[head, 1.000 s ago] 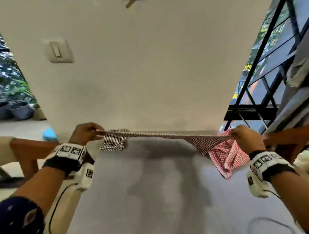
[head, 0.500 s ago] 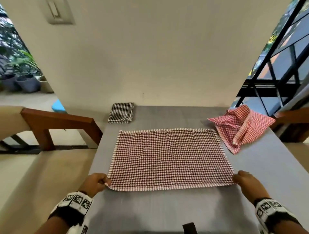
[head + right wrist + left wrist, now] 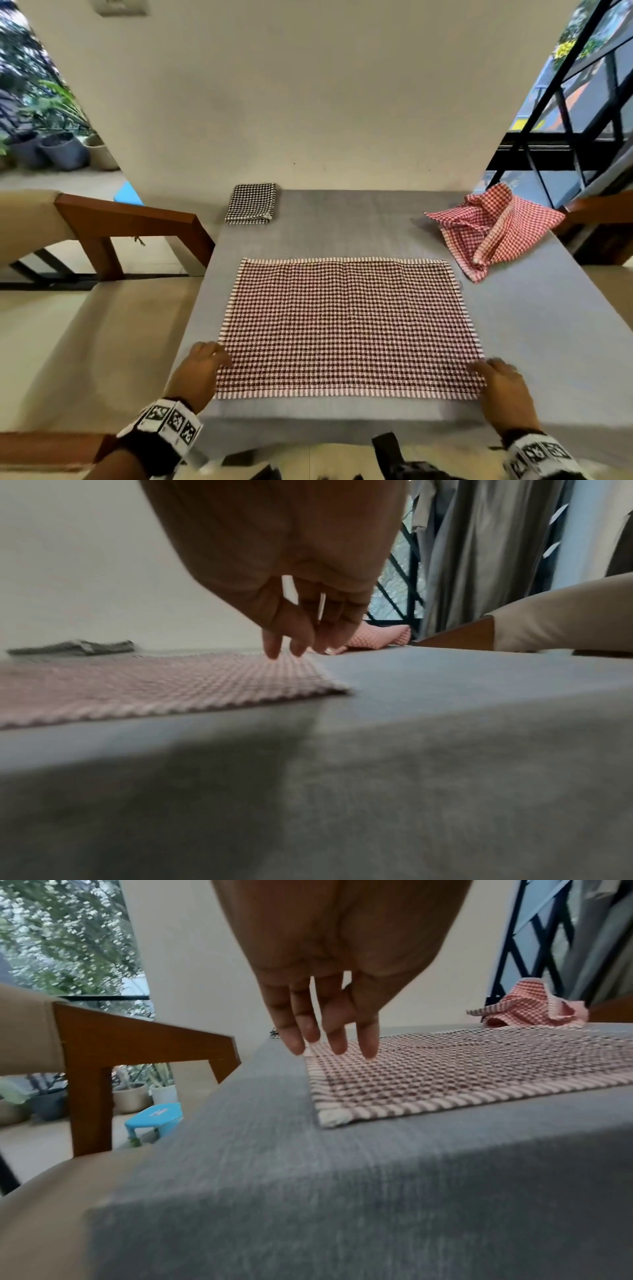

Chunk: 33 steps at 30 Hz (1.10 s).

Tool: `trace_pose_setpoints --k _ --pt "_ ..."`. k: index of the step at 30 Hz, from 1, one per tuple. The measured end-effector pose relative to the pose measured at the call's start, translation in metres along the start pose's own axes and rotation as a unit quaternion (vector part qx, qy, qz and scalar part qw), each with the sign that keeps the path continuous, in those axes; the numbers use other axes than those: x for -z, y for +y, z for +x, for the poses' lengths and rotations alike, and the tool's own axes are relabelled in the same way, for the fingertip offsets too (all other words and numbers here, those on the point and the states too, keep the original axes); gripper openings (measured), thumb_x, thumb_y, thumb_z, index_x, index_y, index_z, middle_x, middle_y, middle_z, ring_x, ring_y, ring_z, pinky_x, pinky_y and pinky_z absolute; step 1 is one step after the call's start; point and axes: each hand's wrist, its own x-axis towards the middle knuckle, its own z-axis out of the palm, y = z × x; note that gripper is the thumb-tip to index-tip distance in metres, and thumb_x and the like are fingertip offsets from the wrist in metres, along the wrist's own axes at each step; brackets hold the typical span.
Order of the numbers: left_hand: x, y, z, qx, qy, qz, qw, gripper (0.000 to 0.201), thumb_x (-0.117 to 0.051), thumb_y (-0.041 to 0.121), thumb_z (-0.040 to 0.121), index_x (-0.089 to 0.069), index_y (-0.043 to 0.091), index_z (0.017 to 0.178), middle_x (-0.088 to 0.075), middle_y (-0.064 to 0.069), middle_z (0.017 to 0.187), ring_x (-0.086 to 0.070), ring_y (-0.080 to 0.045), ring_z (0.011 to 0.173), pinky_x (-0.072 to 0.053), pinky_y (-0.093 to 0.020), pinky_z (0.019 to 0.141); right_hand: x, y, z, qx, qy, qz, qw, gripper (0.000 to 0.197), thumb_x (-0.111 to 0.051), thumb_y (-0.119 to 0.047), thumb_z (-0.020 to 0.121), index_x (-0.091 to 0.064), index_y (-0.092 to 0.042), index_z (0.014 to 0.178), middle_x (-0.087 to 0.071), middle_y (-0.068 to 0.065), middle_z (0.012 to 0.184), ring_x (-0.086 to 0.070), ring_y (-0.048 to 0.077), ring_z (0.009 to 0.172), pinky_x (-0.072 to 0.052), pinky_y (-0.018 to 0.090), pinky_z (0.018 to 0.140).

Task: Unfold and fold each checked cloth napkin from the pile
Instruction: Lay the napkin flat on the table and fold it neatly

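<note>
Since half a second ago both hands have let go: left hand (image 3: 202, 371) and right hand (image 3: 503, 387) rest released, fingertips on the napkin (image 3: 349, 325) spread flat on the counter (image 3: 342, 219), one black napkin (image 3: 251, 203) folded, pile (image 3: 493, 226) waiting.

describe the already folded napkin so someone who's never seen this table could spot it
On the grey table, look to the far left corner by the wall. There lies the folded napkin, a small neat rectangle. It alone is black-and-white checked; the flat napkin and the crumpled napkin are red.
</note>
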Motion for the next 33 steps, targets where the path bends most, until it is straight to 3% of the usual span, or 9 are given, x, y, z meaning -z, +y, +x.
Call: trace_pose_setpoints --k 2,5,7,9,13,20,24,28,33 --pt "0.004 0.024 0.013 -0.019 -0.009 0.047 0.999 0.059 -0.079 -0.010 0.024 -0.068 0.018 0.074 -0.069 -0.004 0.081 -0.059 -0.019 0.083 -0.058 -0.032 0.060 -0.006 -0.060 0.004 0.005 0.001 0.063 0.998 0.045 -0.060 0.019 0.059 -0.066 0.001 0.100 -0.065 0.026 0.102 -0.060 0.043 0.094 -0.049 0.048 0.084" --pt "-0.006 0.051 0.026 0.005 -0.084 0.093 0.992 0.072 -0.092 0.012 0.023 -0.071 0.015 0.092 -0.072 -0.009 0.093 -0.069 -0.029 0.083 -0.060 -0.038 0.064 -0.027 -0.167 0.002 0.171 -0.197 0.065 0.963 0.055 -0.047 -0.012 0.089 -0.028 -0.014 0.141 -0.024 0.016 0.150 -0.022 0.033 0.139 -0.018 0.043 0.113" --pt "-0.014 0.063 0.030 0.045 -0.119 0.060 0.990 0.074 -0.085 0.012 0.054 -0.057 0.014 0.123 -0.058 -0.016 0.126 -0.057 -0.035 0.113 -0.053 -0.045 0.089 -0.042 -0.208 -0.003 0.279 -0.304 0.002 0.911 0.062 -0.038 -0.035 0.094 -0.004 -0.023 0.145 0.003 0.008 0.156 0.005 0.027 0.143 0.003 0.046 0.114" --pt "-0.017 0.066 0.029 0.073 -0.156 0.084 0.982 0.068 -0.061 0.014 0.083 -0.029 0.022 0.142 -0.026 -0.009 0.151 -0.029 -0.030 0.136 -0.034 -0.040 0.111 -0.052 -0.210 0.000 0.314 -0.335 -0.047 0.887 0.064 -0.021 -0.052 0.093 0.005 -0.025 0.144 0.017 0.003 0.153 0.017 0.024 0.140 0.012 0.047 0.112" --pt "-0.011 0.065 0.031 0.067 -0.183 0.088 0.977 0.066 -0.054 0.013 0.089 -0.020 0.026 0.144 -0.011 -0.003 0.155 -0.017 -0.026 0.141 -0.022 -0.036 0.116 -0.047 -0.136 0.019 0.232 -0.295 -0.056 0.925 0.114 0.023 -0.082 0.047 0.008 -0.024 0.144 0.030 0.001 0.137 0.026 0.019 0.133 0.015 0.041 0.109" --pt "0.003 0.065 0.053 0.054 -0.205 0.088 0.973 0.062 -0.056 0.031 0.087 -0.026 0.023 0.141 -0.022 -0.005 0.150 -0.020 -0.027 0.138 -0.026 -0.038 0.114 -0.004 -0.024 0.040 -0.102 -0.242 -0.081 0.962 0.076 -0.031 -0.057 0.089 0.004 -0.018 0.145 0.006 0.012 0.155 0.001 0.030 0.143 -0.010 0.047 0.116" --pt "0.008 0.061 0.091 0.058 -0.189 0.083 0.977 0.076 -0.058 0.037 0.085 -0.013 0.027 0.145 -0.007 -0.006 0.156 0.001 -0.031 0.144 -0.017 -0.047 0.117 -0.024 -0.140 0.055 0.084 -0.253 -0.021 0.964 0.075 -0.039 -0.050 0.090 0.001 -0.018 0.145 0.012 0.013 0.154 0.010 0.030 0.142 -0.001 0.042 0.116" --pt "0.009 0.049 0.120 0.062 -0.216 0.078 0.971 0.087 -0.064 0.037 0.081 -0.007 0.030 0.146 0.001 -0.005 0.157 0.004 -0.030 0.144 -0.016 -0.049 0.117 -0.047 -0.253 0.050 0.315 -0.357 -0.040 0.878 0.076 -0.043 -0.046 0.090 0.004 -0.023 0.145 0.015 0.007 0.154 0.014 0.024 0.142 0.006 0.042 0.115" --pt "0.005 0.035 0.129 0.072 -0.263 0.071 0.959 0.091 -0.068 0.038 0.077 -0.009 0.030 0.145 0.006 -0.004 0.157 0.001 -0.033 0.143 -0.021 -0.049 0.115 -0.055 -0.200 0.089 0.228 -0.341 -0.046 0.911 0.076 -0.029 -0.060 0.084 0.011 -0.031 0.141 0.029 -0.002 0.141 0.027 0.018 0.132 0.008 0.049 0.116"
